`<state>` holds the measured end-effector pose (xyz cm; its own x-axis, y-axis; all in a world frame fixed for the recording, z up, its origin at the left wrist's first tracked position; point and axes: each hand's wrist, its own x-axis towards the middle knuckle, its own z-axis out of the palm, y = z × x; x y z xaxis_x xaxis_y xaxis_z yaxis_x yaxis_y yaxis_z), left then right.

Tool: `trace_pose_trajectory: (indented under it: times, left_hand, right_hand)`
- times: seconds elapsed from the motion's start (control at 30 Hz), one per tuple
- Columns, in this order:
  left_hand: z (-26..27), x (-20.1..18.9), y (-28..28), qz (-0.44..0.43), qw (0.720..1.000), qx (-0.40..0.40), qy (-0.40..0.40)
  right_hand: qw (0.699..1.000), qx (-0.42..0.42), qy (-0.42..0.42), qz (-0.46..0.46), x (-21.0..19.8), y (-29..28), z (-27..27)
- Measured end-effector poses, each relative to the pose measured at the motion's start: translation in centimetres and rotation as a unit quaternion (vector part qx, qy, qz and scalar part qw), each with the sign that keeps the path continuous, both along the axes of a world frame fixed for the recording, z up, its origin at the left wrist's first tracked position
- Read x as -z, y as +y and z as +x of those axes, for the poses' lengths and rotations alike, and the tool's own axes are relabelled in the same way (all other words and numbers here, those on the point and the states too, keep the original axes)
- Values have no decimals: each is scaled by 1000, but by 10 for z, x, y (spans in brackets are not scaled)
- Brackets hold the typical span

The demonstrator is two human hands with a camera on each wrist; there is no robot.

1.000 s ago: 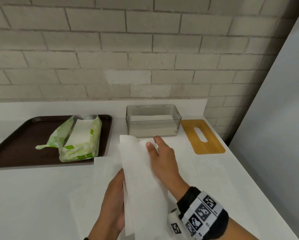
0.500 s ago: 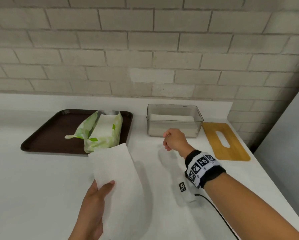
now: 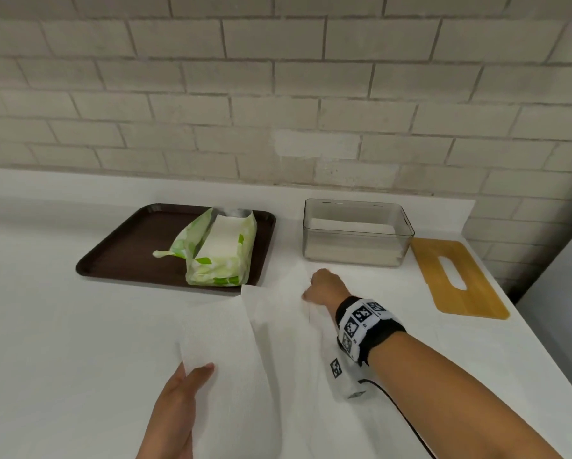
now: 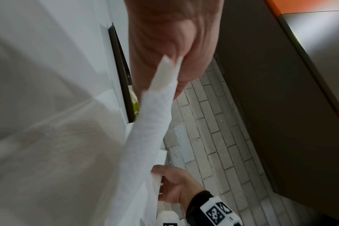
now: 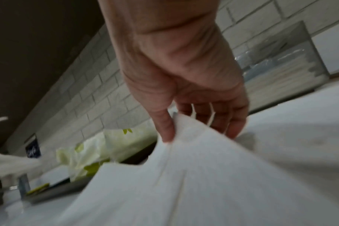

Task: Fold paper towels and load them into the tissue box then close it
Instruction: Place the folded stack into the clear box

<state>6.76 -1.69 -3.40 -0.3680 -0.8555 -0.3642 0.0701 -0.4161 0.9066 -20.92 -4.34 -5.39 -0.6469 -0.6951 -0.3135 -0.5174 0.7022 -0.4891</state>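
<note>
My left hand (image 3: 193, 376) pinches the near end of a folded white paper towel (image 3: 221, 352) low over the counter; the pinch also shows in the left wrist view (image 4: 172, 67). My right hand (image 3: 322, 286) is farther forward and grips the far edge of a second, unfolded paper towel (image 3: 278, 313), lifting that edge; thumb and fingers pinch it (image 5: 174, 122). Behind that hand stands the clear grey tissue box (image 3: 357, 256), lid off, with white towels inside. Its wooden lid (image 3: 460, 293) with a slot lies flat to the right of the box.
A brown tray (image 3: 122, 253) at the back left carries an opened green and white towel package (image 3: 218, 253). A brick wall runs behind the white counter (image 3: 63, 342), and the counter's right edge drops off beyond the lid. A black cable trails from my right wrist.
My right hand let go of the folded towel, reached forward and took the far edge of the flat sheet. My left hand carried the folded towel leftward and lower.
</note>
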Motion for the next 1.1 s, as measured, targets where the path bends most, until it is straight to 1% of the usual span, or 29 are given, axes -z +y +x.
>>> trace_pose_trajectory:
  times: [0.03,0.07,0.1,0.13,0.17,0.23,0.27,0.3,0.33,0.37,0.4,0.43,0.47,0.5,0.53,0.6,0.67,0.7,0.73,0.77,0.8,0.83,0.87,0.9,0.93,0.97,1.03,1.07,1.1]
  left_hand:
    - [-2,-2,0,5,1000,0,12]
    - [-3,-5,1,8,1000,6,24]
    - [-4,-9,2,10,999,15,34]
    - [-5,-15,3,9,999,23,36]
    - [-8,-19,4,14,999,23,36]
    - [-16,-19,2,36,998,19,39]
    - [-18,-16,0,48,998,18,43]
    - [-21,-16,-2,58,997,23,47]
    - [-24,-15,-4,67,996,29,52]
    - [-28,-14,-5,77,995,39,59]
    - [-33,-15,-6,85,993,50,66]
    - [-38,-17,-5,87,992,62,70]
    - [-44,-19,-5,84,991,73,70]
    - [-50,-22,-3,80,991,83,74]
    - [-55,-25,0,75,990,92,78]
    - [-67,-31,8,69,986,116,95]
    - [-76,-34,16,55,978,161,122]
    - [-80,-34,20,25,977,175,119]
    - [-84,-32,23,-18,979,175,102]
    - [-87,-31,25,-61,981,166,78]
    - [-90,-29,26,-98,982,150,59]
    - [-92,-28,28,-129,981,139,51]
    - [-94,-28,29,-153,978,135,52]
    - [-96,-28,31,-175,974,132,52]
    - [-98,-29,32,-194,971,129,52]
    - [-100,-31,34,-211,968,122,53]
    - [-106,-34,37,-233,964,113,62]
    - [-108,-34,38,-240,962,109,67]
    - [-111,-35,39,-248,961,105,69]
  right_hand:
    - [996,10,-21,-84,-10,5,-1]
    - [983,26,-47,-178,-22,12,-1]
    - [960,51,-80,-262,-36,18,-1]
    - [929,71,-133,-338,-52,26,-1]
    - [891,79,-200,-399,-69,36,3]
    - [802,67,-335,-491,-99,59,11]
    - [759,53,-385,-523,-109,71,15]
    - [732,37,-410,-543,-119,82,21]
    - [727,27,-409,-551,-124,91,28]
    - [750,24,-370,-548,-124,96,36]
    - [795,21,-294,-530,-120,99,46]
    - [844,12,-193,-501,-111,100,55]
    - [881,-1,-100,-463,-99,99,63]
    - [908,-8,-23,-419,-86,100,70]
    - [927,-8,36,-373,-74,102,75]
    - [945,-4,105,-310,-57,108,80]
    - [946,-4,129,-297,-49,116,80]
    - [946,0,123,-302,-50,120,79]
    - [945,14,94,-312,-52,124,77]
    - [942,37,49,-330,-54,128,73]
    - [937,57,-21,-343,-57,133,71]
    - [927,71,-113,-351,-60,138,68]
    - [904,79,-212,-363,-63,143,67]
    - [874,77,-292,-380,-65,146,66]
    - [851,71,-331,-402,-65,149,65]
    - [843,63,-324,-425,-65,152,66]
    - [853,59,-230,-464,-64,155,70]
    - [852,61,-188,-485,-63,156,71]
    - [844,66,-166,-506,-63,156,73]
